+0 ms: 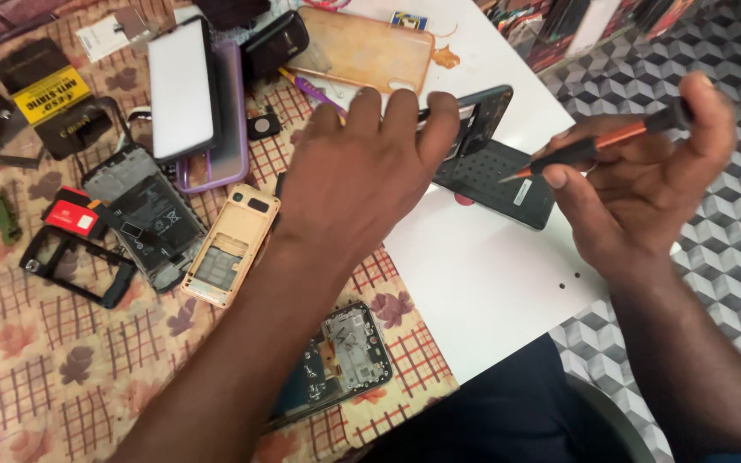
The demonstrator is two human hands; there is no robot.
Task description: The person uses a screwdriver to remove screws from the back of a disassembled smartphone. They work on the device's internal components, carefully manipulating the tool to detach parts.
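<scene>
On a cluttered repair bench, the left hand (pixel 362 176) steadies an opened dark phone (pixel 484 116), fingers spread over its edge. The right hand (pixel 636 184) grips a screwdriver (pixel 598 146), tip clear of the phone; other stripped handsets (pixel 143 214) lie alongside, so work appears mid-way.

left hand (pixel 362 163): centre frame, palm down, fingers spread, forearm from lower left | right hand (pixel 645 184): upper right, fingers curled in a pinch grip
</scene>
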